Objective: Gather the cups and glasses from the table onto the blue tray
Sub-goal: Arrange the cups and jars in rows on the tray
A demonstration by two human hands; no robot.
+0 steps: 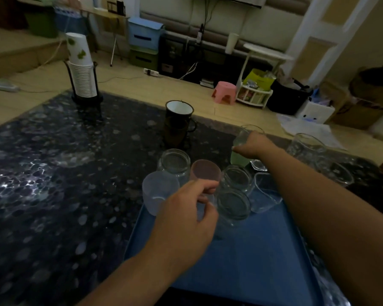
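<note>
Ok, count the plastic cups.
3: a frosted cup at the tray's far left corner, a pink cup beside it, a green cup in the right hand. The left hand may hide another.

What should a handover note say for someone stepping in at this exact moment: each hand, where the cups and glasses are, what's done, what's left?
Left hand: closed on a small glass at the far end of the blue tray.
Right hand: gripping the green cup at the tray's far edge.
Done: frosted cup, pink cup and several clear jars clustered at the tray's far end.
Left: dark mug and clear glasses to the right, still on the table.
</note>
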